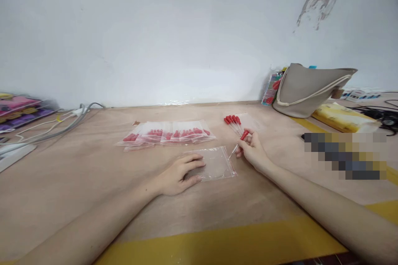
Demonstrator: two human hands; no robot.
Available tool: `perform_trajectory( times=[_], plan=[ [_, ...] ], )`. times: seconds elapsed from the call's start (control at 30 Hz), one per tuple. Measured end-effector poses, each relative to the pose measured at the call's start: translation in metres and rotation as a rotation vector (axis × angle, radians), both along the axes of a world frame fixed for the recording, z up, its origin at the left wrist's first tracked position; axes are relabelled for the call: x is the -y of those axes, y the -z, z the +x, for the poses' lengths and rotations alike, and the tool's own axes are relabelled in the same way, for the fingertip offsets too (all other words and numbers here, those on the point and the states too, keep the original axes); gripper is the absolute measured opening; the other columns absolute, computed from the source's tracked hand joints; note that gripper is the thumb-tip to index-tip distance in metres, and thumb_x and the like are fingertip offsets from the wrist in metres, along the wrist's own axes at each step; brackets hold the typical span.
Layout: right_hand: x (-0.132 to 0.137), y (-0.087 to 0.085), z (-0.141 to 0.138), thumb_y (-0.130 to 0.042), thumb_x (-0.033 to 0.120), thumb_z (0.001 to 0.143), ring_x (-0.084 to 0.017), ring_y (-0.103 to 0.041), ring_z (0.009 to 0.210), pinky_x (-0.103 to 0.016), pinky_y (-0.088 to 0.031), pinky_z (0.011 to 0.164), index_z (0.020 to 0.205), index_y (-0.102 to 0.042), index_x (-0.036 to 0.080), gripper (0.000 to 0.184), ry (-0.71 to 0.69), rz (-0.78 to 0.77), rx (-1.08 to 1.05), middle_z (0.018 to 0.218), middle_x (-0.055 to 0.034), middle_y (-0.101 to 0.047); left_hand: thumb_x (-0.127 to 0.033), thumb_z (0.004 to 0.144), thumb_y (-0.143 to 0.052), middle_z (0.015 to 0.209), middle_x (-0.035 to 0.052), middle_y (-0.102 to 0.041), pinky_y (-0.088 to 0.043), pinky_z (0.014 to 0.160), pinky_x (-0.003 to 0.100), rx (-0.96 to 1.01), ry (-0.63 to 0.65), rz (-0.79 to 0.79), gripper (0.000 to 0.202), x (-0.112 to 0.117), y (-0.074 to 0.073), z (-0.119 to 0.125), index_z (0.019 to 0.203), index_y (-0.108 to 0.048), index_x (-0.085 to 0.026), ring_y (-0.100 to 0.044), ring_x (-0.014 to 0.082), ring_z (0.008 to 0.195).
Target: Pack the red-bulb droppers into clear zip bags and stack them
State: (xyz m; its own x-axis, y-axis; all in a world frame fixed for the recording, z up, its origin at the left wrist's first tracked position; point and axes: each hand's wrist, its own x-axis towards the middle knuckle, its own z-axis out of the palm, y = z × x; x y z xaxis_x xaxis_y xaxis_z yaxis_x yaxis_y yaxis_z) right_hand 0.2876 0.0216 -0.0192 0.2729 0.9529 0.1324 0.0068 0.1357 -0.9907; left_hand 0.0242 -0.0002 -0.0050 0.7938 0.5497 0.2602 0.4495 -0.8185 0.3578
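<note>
Pinching a red-bulbed dropper (245, 134), the right hand (254, 150) has its tip beside a clear zip bag (217, 164) toward nine o'clock; the left hand (182, 174), fingers slightly spread, rests on the bag, which extends toward that hand's three o'clock.

Bench (93, 190): brown surface, with yellow tape (202, 241) along the bottom and right of the frame.
Filled bags (168, 128): overlapping row at the centre, red bulbs (155, 133) showing through.
Clear bag (216, 165): flat, just below the row's right end.
Droppers (232, 120): red-topped bunch, fanned out, right of centre.
Handbag (311, 89): grey, upper right.
Yellow packet (343, 118): just below and right of the handbag.
Black cables (387, 119): tangled at the right edge.
Grey cable (70, 124): trailing across the left side.
Coloured packs (20, 112): stacked, far left.
</note>
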Motion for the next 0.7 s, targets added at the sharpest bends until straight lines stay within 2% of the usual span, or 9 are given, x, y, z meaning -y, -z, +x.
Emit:
perform_trajectory(
  times=[0.1,0.23,0.37,0.43,0.5,0.6,0.7],
  plan=[
    [0.005,-0.004,-0.004,-0.058,0.022,0.066,-0.009,-0.057,0.047,-0.023,-0.051,0.045,0.101,-0.031,0.023,0.044,-0.055,-0.068,-0.100,0.066,0.0086,-0.048,-0.033,0.088,-0.048,0.131,0.0093,-0.044,-0.037,0.100,0.042,0.007,0.007,-0.006,0.041,0.001,-0.002,0.001,0.128,-0.043,-0.022,-0.042,0.0236,0.120],
    [0.010,-0.007,-0.001,-0.058,0.025,0.073,-0.011,-0.062,0.057,-0.024,-0.052,0.056,0.091,-0.039,0.021,0.026,-0.205,-0.156,-0.192,0.067,0.0032,-0.058,-0.033,0.087,-0.050,0.131,0.0090,-0.045,-0.037,0.099,0.044,0.019,-0.030,0.001,0.049,0.002,-0.002,0.001,0.132,-0.034,-0.023,-0.042,0.0246,0.120],
    [0.012,-0.009,0.012,-0.067,0.028,0.068,-0.010,-0.060,0.059,-0.025,-0.050,0.060,0.082,-0.049,0.018,0.025,-0.388,-0.204,-0.044,0.071,0.0001,-0.062,-0.034,0.087,-0.049,0.131,0.0092,-0.045,-0.037,0.099,0.043,0.018,-0.054,0.011,0.050,0.001,0.000,0.000,0.133,-0.033,-0.022,-0.043,0.0247,0.120],
    [0.012,-0.012,0.021,-0.071,0.029,0.065,-0.009,-0.058,0.061,-0.024,-0.047,0.059,0.079,-0.053,0.017,0.026,-0.519,-0.175,0.081,0.073,-0.0004,-0.062,-0.034,0.087,-0.049,0.130,0.0092,-0.046,-0.037,0.098,0.043,0.018,-0.059,0.015,0.050,0.001,0.000,0.000,0.133,-0.033,-0.022,-0.043,0.0248,0.119],
    [0.011,-0.015,0.028,-0.074,0.027,0.061,-0.009,-0.057,0.068,-0.023,-0.045,0.061,0.075,-0.055,0.016,0.026,-0.618,-0.093,0.148,0.083,-0.0020,-0.061,-0.034,0.087,-0.049,0.130,0.0091,-0.047,-0.037,0.098,0.044,0.020,-0.061,0.017,0.050,0.000,0.000,0.000,0.133,-0.033,-0.022,-0.044,0.0250,0.118],
    [0.010,-0.016,0.029,-0.076,0.020,0.056,-0.009,-0.056,0.080,-0.023,-0.044,0.067,0.069,-0.054,0.016,0.026,-0.728,0.011,0.130,0.098,-0.0036,-0.059,-0.033,0.088,-0.048,0.130,0.0084,-0.047,-0.036,0.099,0.044,0.013,-0.048,0.017,0.047,0.000,-0.002,0.001,0.132,-0.035,-0.023,-0.043,0.0248,0.120],
    [0.009,-0.014,0.023,-0.073,0.019,0.059,-0.009,-0.056,0.075,-0.023,-0.044,0.064,0.071,-0.050,0.017,0.027,-0.855,-0.024,0.061,0.096,-0.0025,-0.059,-0.032,0.088,-0.048,0.131,0.0078,-0.046,-0.036,0.099,0.044,0.011,-0.029,0.017,0.046,-0.001,-0.003,0.001,0.132,-0.037,-0.024,-0.042,0.0243,0.120]
  ],
)
